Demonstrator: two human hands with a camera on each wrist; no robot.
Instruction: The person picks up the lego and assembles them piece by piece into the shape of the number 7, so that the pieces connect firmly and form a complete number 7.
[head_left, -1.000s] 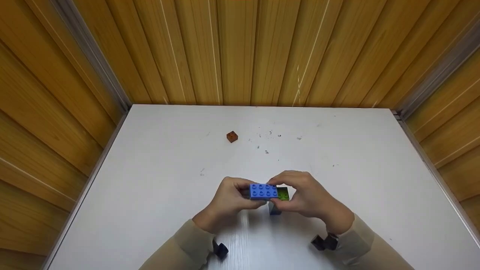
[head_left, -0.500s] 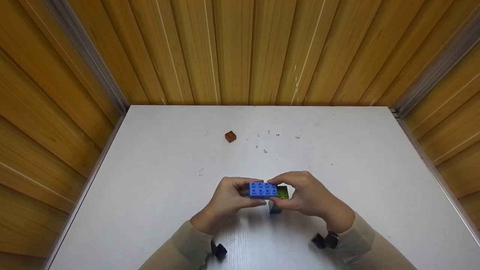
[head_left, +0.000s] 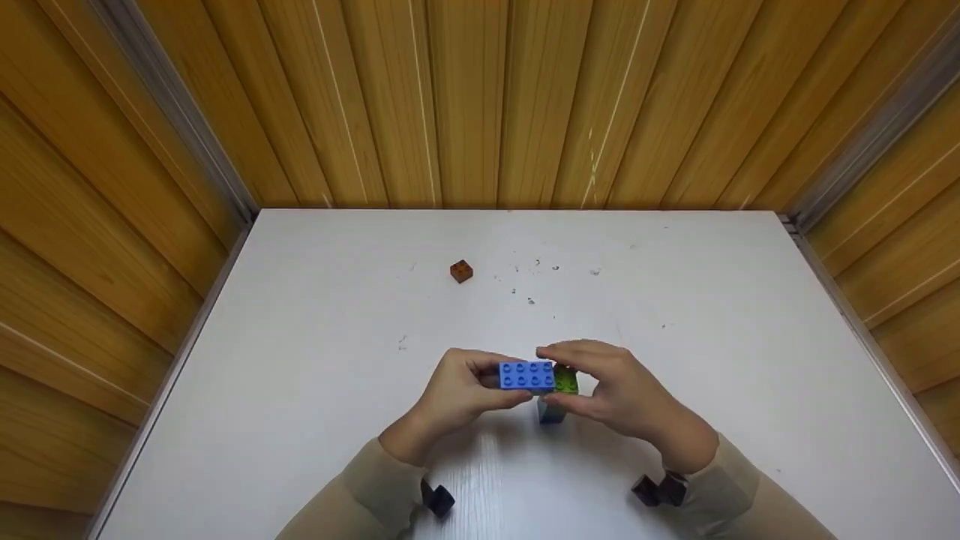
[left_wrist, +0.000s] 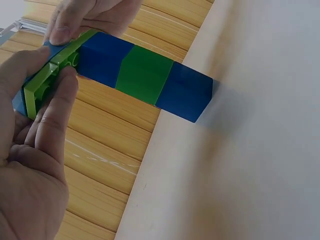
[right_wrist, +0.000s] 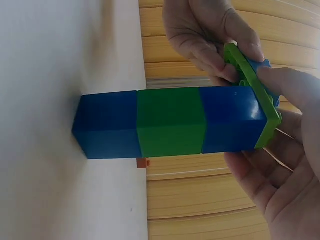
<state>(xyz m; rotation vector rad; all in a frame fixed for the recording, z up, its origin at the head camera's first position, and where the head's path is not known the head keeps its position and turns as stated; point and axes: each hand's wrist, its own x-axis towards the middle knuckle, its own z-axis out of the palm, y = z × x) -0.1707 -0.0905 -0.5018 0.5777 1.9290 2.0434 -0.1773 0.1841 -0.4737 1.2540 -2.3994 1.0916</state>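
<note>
A narrow tower (right_wrist: 170, 122) of blue, green and blue blocks rises from the white table. Across its top lies a thin light-green plate (head_left: 566, 381), overhanging to the left. On that overhang is a light-blue brick (head_left: 526, 376) with two rows of studs. My left hand (head_left: 457, 390) pinches brick and plate, its thumb at the near side and fingers at the far side and underneath. My right hand (head_left: 622, 394) is spread around the tower's top right: its thumb is at the near edge, its index finger apart from the brick's far edge.
A small brown brick (head_left: 461, 271) sits farther back on the white table (head_left: 337, 300). Dark scuff marks dot the tabletop behind the hands. Wood-patterned panels (head_left: 472, 105) stand along the back and both sides.
My right hand's fingers have loosened and moved slightly away from the light-blue brick's far edge. My left hand keeps its pinch, and the brick stays in place on the plate.
</note>
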